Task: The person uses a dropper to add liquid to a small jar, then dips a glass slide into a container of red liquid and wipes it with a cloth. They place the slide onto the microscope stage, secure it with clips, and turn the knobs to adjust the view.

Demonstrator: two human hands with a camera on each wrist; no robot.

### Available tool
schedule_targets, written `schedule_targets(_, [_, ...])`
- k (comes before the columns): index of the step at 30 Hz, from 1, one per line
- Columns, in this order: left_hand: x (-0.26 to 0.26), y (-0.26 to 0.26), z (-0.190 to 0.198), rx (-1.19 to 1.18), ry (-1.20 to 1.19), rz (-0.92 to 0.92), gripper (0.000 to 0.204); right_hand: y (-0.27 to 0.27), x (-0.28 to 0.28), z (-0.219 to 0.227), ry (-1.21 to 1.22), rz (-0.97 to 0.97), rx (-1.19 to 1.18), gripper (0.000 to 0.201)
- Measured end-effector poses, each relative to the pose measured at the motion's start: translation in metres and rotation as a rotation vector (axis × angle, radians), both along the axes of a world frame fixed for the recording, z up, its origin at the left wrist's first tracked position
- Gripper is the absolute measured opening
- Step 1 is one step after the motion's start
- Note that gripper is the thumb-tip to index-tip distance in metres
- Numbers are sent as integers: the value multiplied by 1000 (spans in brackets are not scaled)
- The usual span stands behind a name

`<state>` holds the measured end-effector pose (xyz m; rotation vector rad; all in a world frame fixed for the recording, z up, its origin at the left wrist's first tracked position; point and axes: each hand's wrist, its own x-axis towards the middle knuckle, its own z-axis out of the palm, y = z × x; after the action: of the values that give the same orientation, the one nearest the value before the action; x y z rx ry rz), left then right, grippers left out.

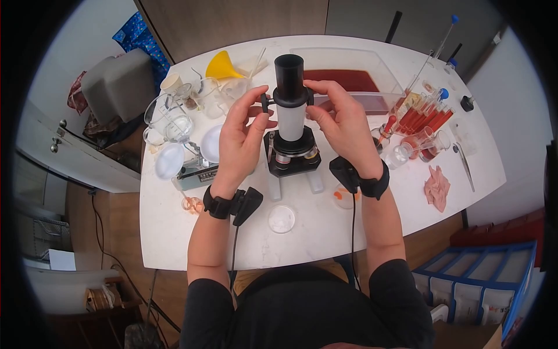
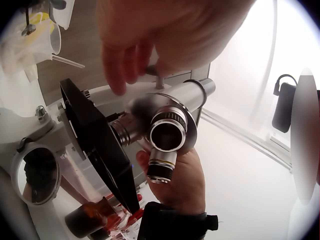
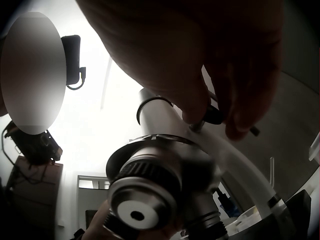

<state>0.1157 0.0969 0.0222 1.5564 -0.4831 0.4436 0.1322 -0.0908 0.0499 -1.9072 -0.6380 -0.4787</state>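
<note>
A microscope with a white tube and black eyepiece stands upright in front of the person. The left hand grips the left focus knob between thumb and fingers. On the opposite side, the right hand pinches the right focus knob. Objective lenses on the round turret hang over the black stage in the left wrist view. A round mirror sits below that stage. Just before the microscope's base lies a small clear petri dish.
Left stands a balance with white pans, near glass beakers and a yellow funnel. Test tubes of red liquid, tweezers and a crumpled pink cloth are at right. Behind is a clear plastic bin.
</note>
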Motion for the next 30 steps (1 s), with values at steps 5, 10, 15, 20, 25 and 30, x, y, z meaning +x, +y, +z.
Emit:
schedule_targets(5, [1, 0, -2, 0, 10, 17, 36, 1, 0, 1, 39, -27, -19, 30])
schedule_targets(10, [3, 2, -2, 1, 65, 4, 34, 3, 3, -3, 31, -54, -35, 28])
schedule_targets(15, [4, 2, -4, 3, 24, 3, 35, 2, 2, -1, 14, -35, -20, 29])
schedule_targets(20, [1, -1, -2, 10, -2, 16, 37, 0, -1, 1, 5, -20, -64, 32])
schedule_targets(25, [2, -1, -3, -6, 18, 13, 37, 2, -1, 0, 38, -41, -39, 30])
schedule_targets(30, [4, 1, -3, -17, 46, 0, 37, 4, 2, -3, 38, -56, -45, 29])
